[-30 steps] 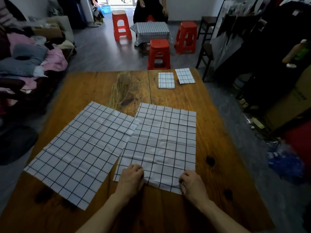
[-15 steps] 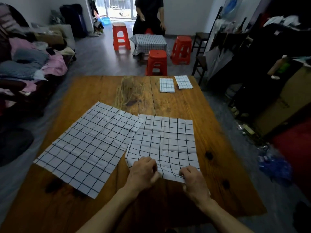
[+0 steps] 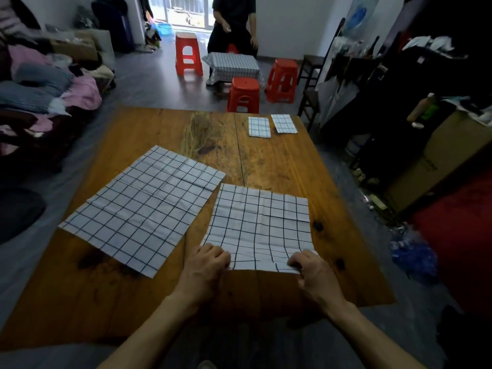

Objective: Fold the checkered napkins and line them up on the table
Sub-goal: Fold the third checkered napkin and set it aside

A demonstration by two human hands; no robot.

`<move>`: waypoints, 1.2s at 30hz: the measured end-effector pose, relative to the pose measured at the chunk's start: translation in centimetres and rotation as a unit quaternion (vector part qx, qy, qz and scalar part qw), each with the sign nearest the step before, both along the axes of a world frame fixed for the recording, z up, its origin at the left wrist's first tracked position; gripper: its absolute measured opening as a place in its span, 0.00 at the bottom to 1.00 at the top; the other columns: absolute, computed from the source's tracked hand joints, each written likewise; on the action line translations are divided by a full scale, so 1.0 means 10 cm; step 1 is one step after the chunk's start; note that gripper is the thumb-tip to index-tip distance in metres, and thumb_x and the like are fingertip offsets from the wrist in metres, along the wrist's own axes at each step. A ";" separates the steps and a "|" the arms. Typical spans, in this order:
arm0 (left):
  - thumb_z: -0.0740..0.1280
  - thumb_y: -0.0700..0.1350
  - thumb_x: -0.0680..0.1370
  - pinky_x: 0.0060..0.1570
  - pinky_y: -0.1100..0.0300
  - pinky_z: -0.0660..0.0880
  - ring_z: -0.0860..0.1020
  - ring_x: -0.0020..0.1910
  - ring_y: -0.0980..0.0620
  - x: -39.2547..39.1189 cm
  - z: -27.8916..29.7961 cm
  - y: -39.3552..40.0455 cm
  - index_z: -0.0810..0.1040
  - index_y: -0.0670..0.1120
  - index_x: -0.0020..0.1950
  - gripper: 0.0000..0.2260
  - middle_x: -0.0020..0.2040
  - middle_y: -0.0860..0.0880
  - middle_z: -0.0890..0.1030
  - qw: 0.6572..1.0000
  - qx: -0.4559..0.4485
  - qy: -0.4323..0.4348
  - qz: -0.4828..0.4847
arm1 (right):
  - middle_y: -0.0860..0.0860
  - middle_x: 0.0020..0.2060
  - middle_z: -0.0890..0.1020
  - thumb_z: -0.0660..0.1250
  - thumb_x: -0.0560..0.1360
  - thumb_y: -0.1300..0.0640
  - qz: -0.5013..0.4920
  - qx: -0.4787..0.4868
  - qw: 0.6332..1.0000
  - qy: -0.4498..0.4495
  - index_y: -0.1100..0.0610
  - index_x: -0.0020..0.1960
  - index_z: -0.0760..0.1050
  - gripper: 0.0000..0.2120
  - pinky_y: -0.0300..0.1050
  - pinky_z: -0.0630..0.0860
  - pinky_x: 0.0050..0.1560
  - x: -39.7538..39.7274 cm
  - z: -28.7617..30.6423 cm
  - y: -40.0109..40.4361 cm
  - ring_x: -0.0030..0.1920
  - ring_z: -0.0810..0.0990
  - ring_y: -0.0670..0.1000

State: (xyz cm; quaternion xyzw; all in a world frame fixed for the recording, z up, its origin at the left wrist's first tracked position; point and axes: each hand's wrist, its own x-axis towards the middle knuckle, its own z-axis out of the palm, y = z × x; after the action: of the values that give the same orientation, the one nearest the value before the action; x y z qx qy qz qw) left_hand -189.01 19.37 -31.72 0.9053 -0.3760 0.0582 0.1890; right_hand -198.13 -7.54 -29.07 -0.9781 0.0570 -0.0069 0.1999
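A white checkered napkin lies on the wooden table in front of me, its near edge raised a little off the wood. My left hand pinches its near left corner and my right hand pinches its near right corner. A second napkin lies flat and unfolded to the left, set at an angle. Two folded napkins sit side by side at the table's far right.
Red plastic stools and a small cloth-covered table stand beyond the far edge, with a seated person behind them. Piled clothes fill the left side. Boxes and clutter line the right.
Both hands have pulled the right napkin toward me and off the left one, so the two no longer overlap. Its near edge has lifted between my fingers.
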 end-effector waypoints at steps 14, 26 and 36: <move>0.71 0.44 0.71 0.33 0.60 0.71 0.72 0.36 0.55 -1.09 0.52 -0.09 0.76 0.53 0.44 0.06 0.37 0.55 0.76 0.998 0.028 -0.006 0.061 | 0.43 0.42 0.78 0.71 0.74 0.60 0.028 0.096 0.992 -0.078 0.52 0.47 0.80 0.04 0.38 0.77 0.42 -1.05 -0.05 -0.52 0.42 0.77 0.42; 0.70 0.42 0.73 0.35 0.56 0.74 0.73 0.35 0.55 -0.83 0.59 -0.18 0.76 0.52 0.44 0.06 0.38 0.54 0.77 0.996 0.032 -0.009 0.087 | 0.47 0.42 0.80 0.69 0.75 0.61 -0.007 0.116 0.985 -0.126 0.55 0.47 0.79 0.03 0.37 0.77 0.43 -0.83 0.12 -0.58 0.42 0.79 0.45; 0.68 0.40 0.74 0.33 0.58 0.70 0.70 0.32 0.53 0.27 0.50 -0.14 0.74 0.50 0.43 0.06 0.34 0.53 0.75 0.996 0.004 -0.023 0.087 | 0.44 0.39 0.77 0.66 0.77 0.61 -0.040 0.062 0.991 -0.115 0.52 0.46 0.77 0.05 0.39 0.75 0.39 0.21 0.23 -0.48 0.39 0.75 0.42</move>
State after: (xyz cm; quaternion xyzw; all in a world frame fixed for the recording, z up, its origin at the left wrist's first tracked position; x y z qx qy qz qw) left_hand -186.28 17.98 -26.70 0.9338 -0.3001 0.0935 0.1708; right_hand -196.06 -12.34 -26.79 -0.9534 0.0731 -0.1236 0.2654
